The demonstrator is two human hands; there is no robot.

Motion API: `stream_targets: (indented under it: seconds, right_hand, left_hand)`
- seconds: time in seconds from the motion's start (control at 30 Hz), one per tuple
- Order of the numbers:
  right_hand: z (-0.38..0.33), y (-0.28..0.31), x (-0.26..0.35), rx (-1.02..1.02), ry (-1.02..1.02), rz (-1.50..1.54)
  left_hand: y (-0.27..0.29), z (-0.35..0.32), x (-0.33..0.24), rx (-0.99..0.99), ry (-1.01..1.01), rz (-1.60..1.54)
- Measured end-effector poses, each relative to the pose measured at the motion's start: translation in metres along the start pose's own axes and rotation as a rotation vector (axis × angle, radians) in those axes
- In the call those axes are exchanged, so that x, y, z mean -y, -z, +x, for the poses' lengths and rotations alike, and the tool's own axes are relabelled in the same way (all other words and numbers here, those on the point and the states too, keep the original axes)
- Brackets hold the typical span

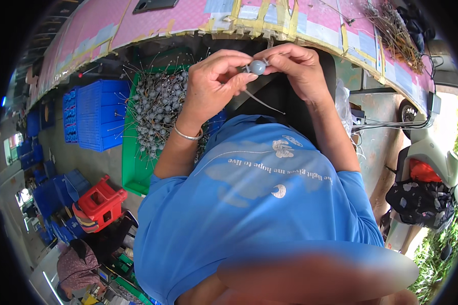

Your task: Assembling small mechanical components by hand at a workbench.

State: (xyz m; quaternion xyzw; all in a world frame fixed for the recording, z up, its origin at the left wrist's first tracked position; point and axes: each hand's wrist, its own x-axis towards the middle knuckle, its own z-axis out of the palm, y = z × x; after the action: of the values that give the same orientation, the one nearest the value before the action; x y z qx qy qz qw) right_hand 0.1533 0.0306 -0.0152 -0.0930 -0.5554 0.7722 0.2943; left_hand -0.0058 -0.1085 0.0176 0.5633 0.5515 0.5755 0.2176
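A small grey ball [258, 67] with pale pieces sticking out at two sides is held up between my hands, just before the table edge. My left hand [212, 81] pinches its left side with thumb and fingertips, and a metal bangle circles that wrist. On the other side, the thumb and fingers of my right hand [301, 70] close on the ball's right-hand piece. A thin pale strip [264, 103] hangs below my fingers; where it joins is hidden. To the left, a green crate [131, 170] holds a heap of similar grey balls [155, 109] with thin wire-like stalks.
A taped pink-topped table [188, 18] spans the front, bearing a phone [155, 4] and a bundle of thin stalks [394, 35]. Blue crates [101, 116] and a red plastic stool [101, 203] stand left. A person [78, 264] is at lower left; a scooter [435, 152] stands right.
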Motion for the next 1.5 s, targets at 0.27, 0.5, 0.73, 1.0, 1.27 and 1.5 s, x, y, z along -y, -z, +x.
stream_targets:
  seconds: [0.27, 0.5, 0.73, 1.0, 1.27, 1.5]
  right_hand:
    - [0.013, 0.034, 0.018, -0.055, -0.089, -0.394]
    - [0.031, 0.142, 0.065, -0.747, 0.062, -1.457]
    - [0.052, 0.163, 0.059, -0.700, -0.175, -1.633]
    - [0.051, 0.171, 0.071, -0.784, -0.087, -1.316]
    - [0.053, 0.194, 0.085, -0.926, 0.493, 0.060]
    - [0.062, 0.133, 0.049, -0.643, -0.040, 0.165]
  left_hand:
    - [0.122, -0.068, -0.003, -0.143, 0.703, 0.443]
    - [0.158, -0.078, 0.008, -0.118, 0.547, 0.846]
    - [0.022, 0.096, 0.045, 0.073, 0.041, 0.540]
    - [-0.085, 0.265, 0.107, 0.183, -0.208, 1.005]
    - [-0.101, 0.279, 0.100, 0.236, -0.260, 0.839]
    - [-0.051, 0.219, 0.083, -0.007, 0.131, 0.242]
